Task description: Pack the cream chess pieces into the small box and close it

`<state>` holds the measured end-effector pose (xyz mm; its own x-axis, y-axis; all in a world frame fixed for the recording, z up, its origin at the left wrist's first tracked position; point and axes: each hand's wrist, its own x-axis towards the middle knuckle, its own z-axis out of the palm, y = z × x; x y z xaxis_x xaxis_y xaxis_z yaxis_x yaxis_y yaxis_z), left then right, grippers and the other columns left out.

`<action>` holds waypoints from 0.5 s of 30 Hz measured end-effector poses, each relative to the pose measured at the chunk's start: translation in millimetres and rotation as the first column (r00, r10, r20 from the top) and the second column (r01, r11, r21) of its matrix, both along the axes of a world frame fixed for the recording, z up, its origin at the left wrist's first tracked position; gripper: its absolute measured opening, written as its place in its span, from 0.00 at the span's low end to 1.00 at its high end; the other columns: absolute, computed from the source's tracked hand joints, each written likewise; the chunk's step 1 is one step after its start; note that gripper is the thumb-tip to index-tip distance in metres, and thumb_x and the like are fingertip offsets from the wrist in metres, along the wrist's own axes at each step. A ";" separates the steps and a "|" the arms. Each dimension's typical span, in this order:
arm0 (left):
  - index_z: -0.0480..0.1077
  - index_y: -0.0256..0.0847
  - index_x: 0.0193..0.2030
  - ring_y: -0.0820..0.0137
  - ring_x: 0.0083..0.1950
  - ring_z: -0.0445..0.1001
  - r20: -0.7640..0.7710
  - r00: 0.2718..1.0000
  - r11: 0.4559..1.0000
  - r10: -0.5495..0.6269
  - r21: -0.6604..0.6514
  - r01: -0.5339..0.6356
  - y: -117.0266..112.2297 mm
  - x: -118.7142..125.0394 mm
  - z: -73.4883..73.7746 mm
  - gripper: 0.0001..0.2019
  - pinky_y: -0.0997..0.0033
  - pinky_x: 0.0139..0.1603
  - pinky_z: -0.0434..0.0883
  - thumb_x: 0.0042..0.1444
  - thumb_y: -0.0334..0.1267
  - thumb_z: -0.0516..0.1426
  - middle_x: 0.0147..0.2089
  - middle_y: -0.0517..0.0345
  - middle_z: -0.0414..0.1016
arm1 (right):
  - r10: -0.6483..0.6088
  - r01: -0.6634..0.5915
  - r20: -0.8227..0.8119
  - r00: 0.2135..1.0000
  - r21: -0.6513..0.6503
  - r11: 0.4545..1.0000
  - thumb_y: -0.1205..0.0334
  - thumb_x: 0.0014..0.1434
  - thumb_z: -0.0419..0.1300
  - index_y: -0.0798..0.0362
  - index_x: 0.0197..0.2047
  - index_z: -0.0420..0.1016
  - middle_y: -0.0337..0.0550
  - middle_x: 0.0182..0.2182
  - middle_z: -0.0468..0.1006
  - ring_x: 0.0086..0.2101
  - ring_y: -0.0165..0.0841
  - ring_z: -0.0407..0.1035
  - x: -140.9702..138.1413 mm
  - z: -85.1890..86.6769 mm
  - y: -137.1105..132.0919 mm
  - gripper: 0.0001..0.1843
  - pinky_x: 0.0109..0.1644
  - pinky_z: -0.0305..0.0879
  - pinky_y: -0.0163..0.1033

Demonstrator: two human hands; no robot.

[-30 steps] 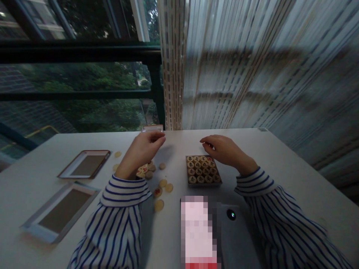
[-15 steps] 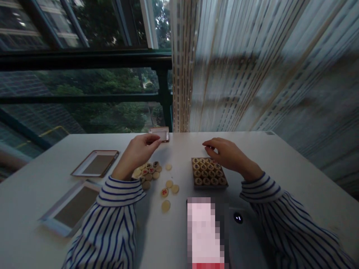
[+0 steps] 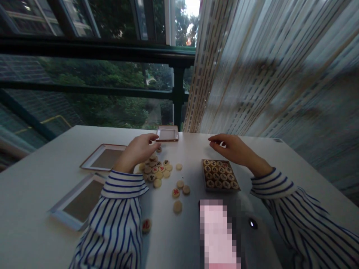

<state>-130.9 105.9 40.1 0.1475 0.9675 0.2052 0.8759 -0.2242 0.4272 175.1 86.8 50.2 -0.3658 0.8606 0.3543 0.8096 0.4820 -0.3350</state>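
My left hand (image 3: 140, 151) hovers over the left side of a loose heap of round Chinese chess pieces (image 3: 159, 175), fingers loosely curved, with a gap between thumb and forefinger. Nothing shows in it. Just beyond its fingertips lies a small shallow tray (image 3: 169, 140) at the table's far edge. My right hand (image 3: 231, 149) is held above the table behind a square box (image 3: 223, 189), its thumb and fingers apart and empty. Rows of chess pieces (image 3: 218, 175) fill that box, characters facing up; a red-marked one sits at the back right corner.
On the left of the white table (image 3: 47, 179) lie two shallow box parts, a brown-rimmed one (image 3: 103, 157) and a white-rimmed one (image 3: 75, 201). Several stray pieces (image 3: 177, 206) are scattered mid-table. A blurred-out phone-like object (image 3: 218, 235) lies in front, beside a grey device (image 3: 260, 239).
The view has swung, so the table's contents sit further right. My left hand has shifted left off the heap, uncovering more pieces. My right hand has drawn back from the box's rear corner.
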 end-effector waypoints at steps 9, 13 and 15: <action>0.69 0.36 0.51 0.62 0.48 0.72 -0.051 0.998 0.999 0.034 -0.017 -0.035 10.5 -17.3 -15.1 0.21 0.67 0.49 0.67 0.52 0.43 0.52 0.48 0.48 0.74 | 0.069 -0.069 0.010 0.998 -0.037 0.997 0.59 0.55 0.53 0.56 0.41 0.76 0.43 0.31 0.78 0.27 0.29 0.68 -30.7 3.6 31.6 0.15 0.34 0.63 0.34; 0.69 0.37 0.51 0.63 0.50 0.71 -0.063 0.997 0.998 0.034 -0.043 -0.037 13.0 -19.2 -21.8 0.21 0.68 0.49 0.67 0.52 0.43 0.52 0.50 0.50 0.74 | 0.119 -0.119 0.024 0.993 -0.009 0.993 0.60 0.55 0.53 0.56 0.40 0.76 0.43 0.31 0.78 0.29 0.30 0.69 -49.0 -0.3 41.5 0.14 0.35 0.62 0.34; 0.68 0.38 0.52 0.63 0.51 0.71 -0.067 0.997 0.997 0.042 -0.056 -0.046 14.4 -19.0 -25.4 0.21 0.69 0.50 0.66 0.52 0.43 0.52 0.51 0.50 0.73 | 0.140 -0.140 0.032 0.990 -0.006 0.990 0.61 0.55 0.53 0.56 0.40 0.76 0.44 0.32 0.78 0.30 0.30 0.69 -57.6 -2.6 45.4 0.14 0.35 0.62 0.33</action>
